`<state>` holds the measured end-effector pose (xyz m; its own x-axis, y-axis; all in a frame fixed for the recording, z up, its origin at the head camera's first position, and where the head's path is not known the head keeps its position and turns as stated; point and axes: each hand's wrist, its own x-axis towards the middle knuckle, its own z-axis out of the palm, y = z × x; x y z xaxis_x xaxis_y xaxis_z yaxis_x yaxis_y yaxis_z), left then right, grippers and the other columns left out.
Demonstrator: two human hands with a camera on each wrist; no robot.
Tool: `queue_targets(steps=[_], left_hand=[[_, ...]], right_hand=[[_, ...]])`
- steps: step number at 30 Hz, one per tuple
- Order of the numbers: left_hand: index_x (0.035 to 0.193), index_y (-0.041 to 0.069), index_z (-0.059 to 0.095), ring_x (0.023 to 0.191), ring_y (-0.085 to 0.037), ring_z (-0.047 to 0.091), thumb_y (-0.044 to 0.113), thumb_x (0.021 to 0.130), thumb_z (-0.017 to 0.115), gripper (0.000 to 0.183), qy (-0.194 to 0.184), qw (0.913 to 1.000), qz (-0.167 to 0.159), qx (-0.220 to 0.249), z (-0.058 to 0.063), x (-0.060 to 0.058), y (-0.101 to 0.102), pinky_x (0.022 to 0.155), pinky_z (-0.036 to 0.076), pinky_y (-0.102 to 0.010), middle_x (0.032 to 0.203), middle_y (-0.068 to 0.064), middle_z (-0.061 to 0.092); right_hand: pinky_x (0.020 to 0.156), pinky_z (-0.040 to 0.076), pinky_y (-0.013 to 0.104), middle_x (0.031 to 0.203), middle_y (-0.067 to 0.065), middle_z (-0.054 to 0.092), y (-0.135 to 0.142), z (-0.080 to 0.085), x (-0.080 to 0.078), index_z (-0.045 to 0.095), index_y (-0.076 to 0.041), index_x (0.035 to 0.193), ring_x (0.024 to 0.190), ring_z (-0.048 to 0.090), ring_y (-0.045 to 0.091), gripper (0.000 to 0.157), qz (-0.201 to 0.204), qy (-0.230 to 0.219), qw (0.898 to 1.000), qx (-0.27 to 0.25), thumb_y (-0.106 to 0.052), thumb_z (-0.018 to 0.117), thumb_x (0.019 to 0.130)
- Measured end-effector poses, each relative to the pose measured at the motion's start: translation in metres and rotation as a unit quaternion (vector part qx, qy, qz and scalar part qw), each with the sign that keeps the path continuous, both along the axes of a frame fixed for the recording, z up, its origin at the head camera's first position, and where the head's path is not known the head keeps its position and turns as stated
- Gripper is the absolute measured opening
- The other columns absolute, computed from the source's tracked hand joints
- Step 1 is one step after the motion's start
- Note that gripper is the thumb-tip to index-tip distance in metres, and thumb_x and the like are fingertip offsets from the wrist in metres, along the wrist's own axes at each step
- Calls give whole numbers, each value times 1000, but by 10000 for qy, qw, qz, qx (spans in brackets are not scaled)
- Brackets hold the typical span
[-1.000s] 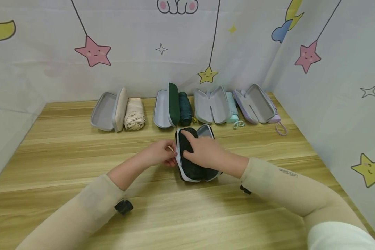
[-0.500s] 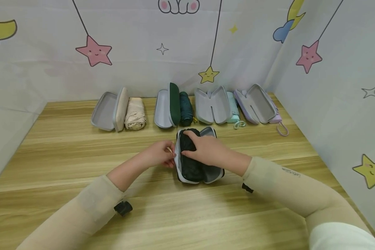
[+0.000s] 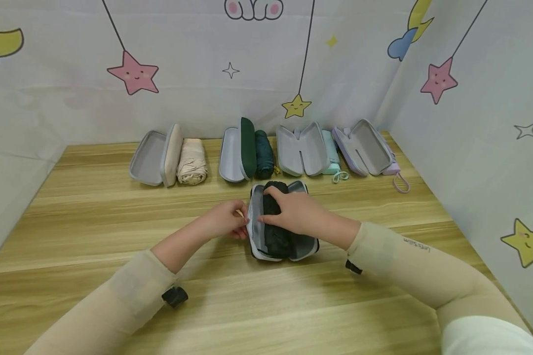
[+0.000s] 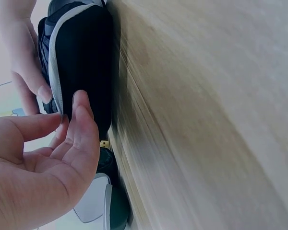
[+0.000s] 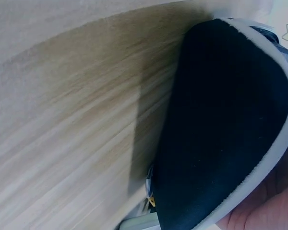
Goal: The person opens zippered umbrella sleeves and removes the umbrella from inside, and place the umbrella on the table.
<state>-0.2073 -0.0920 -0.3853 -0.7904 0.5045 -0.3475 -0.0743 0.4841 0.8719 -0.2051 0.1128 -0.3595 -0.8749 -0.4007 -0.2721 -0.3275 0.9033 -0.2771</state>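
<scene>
In the head view a black zip case (image 3: 304, 245) with a grey lining lies opened out on the table. A rolled black folding umbrella (image 3: 277, 241) lies lengthwise in it, near the middle fold. My right hand (image 3: 299, 213) grips this umbrella from above, thumb and fingers spread along its left side. At the case's left rim, my left hand (image 3: 224, 218) pinches the pale zip edge (image 4: 54, 62) between thumb and fingers, as the left wrist view shows. The case's black outer shell (image 5: 225, 120) fills much of the right wrist view, hiding most of the right hand.
Along the back stand open cases in beige (image 3: 172, 155), green (image 3: 248, 148), mint (image 3: 302, 148) and lilac (image 3: 364, 148). Beside them lie matching rolled umbrellas: beige (image 3: 192, 162), dark green (image 3: 264, 155), mint (image 3: 330, 153) and lilac (image 3: 392, 167). A printed cloth wall rises behind.
The black umbrella has shifted right with my right hand, away from the case's left rim, baring the grey lining there. My left hand keeps its pinch on the rim.
</scene>
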Motion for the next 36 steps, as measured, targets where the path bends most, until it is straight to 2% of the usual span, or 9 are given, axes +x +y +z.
queue_targets(steps=[2, 6, 10, 14, 17, 25, 29, 32, 36], left_hand=[[96, -5, 50, 61, -17, 64, -3, 98, 48, 4, 3, 10000, 3, 34, 0, 1, 0, 62, 56, -33, 75, -17, 67], [94, -5, 50, 62, -18, 65, -4, 97, 48, 4, -38, 9999, 1, 116, 0, 2, -2, 63, 56, -34, 75, -18, 67], [94, -5, 50, 62, -18, 65, -3, 97, 49, 3, -105, 9999, 14, 127, -1, 2, -5, 64, 56, -35, 76, -18, 67], [94, -5, 50, 62, -18, 65, -3, 97, 49, 3, -99, 9999, 12, 134, -3, 2, -7, 64, 56, -36, 77, -19, 68], [94, -5, 50, 62, -17, 65, -3, 97, 49, 3, -112, 9998, 42, 179, -4, 2, -10, 64, 56, -35, 76, -19, 67], [101, -6, 50, 62, -16, 65, 0, 98, 49, 7, -215, 9989, 356, 193, -8, 2, -18, 63, 56, -34, 75, -16, 66], [101, -6, 49, 62, -16, 65, 1, 98, 49, 7, -216, 9987, 411, 230, -7, 3, -23, 64, 56, -34, 74, -14, 67], [101, -5, 49, 63, -16, 65, 1, 97, 49, 7, -229, 9983, 465, 271, -6, 5, -28, 64, 56, -34, 75, -14, 67], [102, -6, 49, 64, -17, 65, 1, 97, 49, 9, -192, 9981, 499, 313, -2, 7, -35, 66, 56, -35, 77, -16, 67]], right_hand=[[66, 48, 37, 72, 2, 64, 2, -1, -1, 34, -27, 148, 68, 60, 17, 69, -90, -47, 9998, -179, -59, 57, 91], [72, 49, 38, 99, 9, 67, 7, -3, -2, 31, -30, 150, 79, 61, 19, 67, -141, -142, 9980, -602, -45, 62, 92], [71, 48, 37, 122, 17, 59, 11, -3, -1, 31, -33, 152, 88, 58, 24, 65, -110, -180, 9969, -752, -36, 59, 93], [73, 47, 38, 138, 23, 46, 12, 0, 1, 37, -33, 150, 102, 54, 30, 57, -73, -167, 9976, -672, -32, 55, 95], [77, 46, 39, 140, 22, 45, 13, 2, 3, 41, -32, 148, 108, 52, 30, 54, -91, -190, 9968, -774, -29, 55, 96], [63, 45, 36, 136, 12, 45, 16, 5, 9, 38, -40, 147, 90, 51, 26, 56, -110, -241, 9859, -1654, -26, 54, 96], [73, 45, 38, 143, 7, 40, 19, 10, 14, 38, -44, 146, 101, 49, 24, 56, 20, -140, 9728, -2314, -24, 54, 96], [84, 42, 41, 148, 1, 37, 23, 16, 19, 38, -44, 145, 116, 45, 20, 57, 133, 6, 9632, -2685, -23, 55, 96], [88, 40, 44, 148, -4, 37, 31, 24, 25, 38, -42, 146, 122, 42, 20, 58, 176, 141, 9500, -3115, -19, 55, 95]])
